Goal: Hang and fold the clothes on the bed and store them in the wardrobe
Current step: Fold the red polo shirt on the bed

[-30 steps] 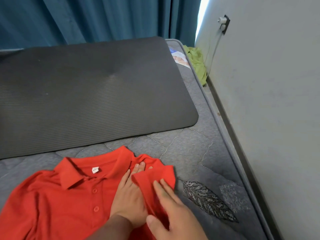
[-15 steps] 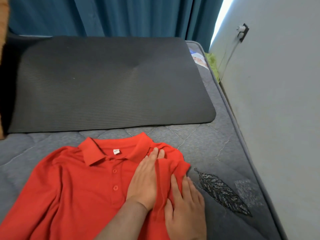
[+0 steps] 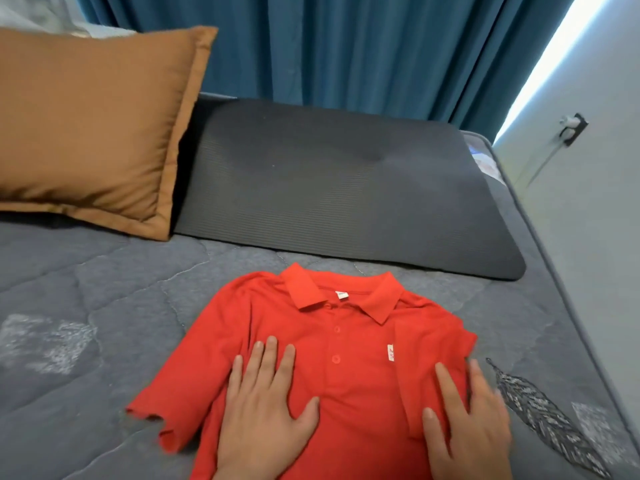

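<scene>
Both hands lie flat with fingers straight on the red polo shirt (image 3: 349,362) on the bed (image 3: 104,306), left hand (image 3: 263,414) at 7 o'clock, right hand (image 3: 464,427) at 5 o'clock on the folded-in sleeve.

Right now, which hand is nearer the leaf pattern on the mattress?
Right. The right hand presses the red shirt just beside the leaf pattern; the left hand lies flat on the shirt's opposite side.

A red polo shirt (image 3: 346,341) lies on a grey quilted bed (image 3: 86,289), beside a brown pillow (image 3: 90,126), black ribbed mat (image 3: 346,188) and teal curtain (image 3: 346,46).
</scene>
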A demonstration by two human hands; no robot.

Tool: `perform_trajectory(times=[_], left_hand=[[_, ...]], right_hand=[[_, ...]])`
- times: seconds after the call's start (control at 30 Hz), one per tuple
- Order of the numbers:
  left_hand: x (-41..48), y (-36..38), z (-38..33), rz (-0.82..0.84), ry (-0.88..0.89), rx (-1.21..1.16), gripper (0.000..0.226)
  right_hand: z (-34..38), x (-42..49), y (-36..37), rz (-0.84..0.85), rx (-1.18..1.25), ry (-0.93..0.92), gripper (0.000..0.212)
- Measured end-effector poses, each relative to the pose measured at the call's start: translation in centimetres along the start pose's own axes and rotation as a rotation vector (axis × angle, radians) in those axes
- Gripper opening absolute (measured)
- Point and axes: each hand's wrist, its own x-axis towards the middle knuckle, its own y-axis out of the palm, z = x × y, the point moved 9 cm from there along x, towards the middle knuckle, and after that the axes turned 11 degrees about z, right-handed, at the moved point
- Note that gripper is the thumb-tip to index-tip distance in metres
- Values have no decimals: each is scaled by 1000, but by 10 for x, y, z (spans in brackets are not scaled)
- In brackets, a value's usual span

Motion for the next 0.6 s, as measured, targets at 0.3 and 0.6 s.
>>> perform_trajectory(times=[0.3,0.6], left_hand=[[-18,-26,39,-413,-148,-507,49],[-12,-74,84,-458,-298,-378,45]], right_hand=[[166,54,101,336,-142,-365,60],[162,59,113,422,-133,-325,69]])
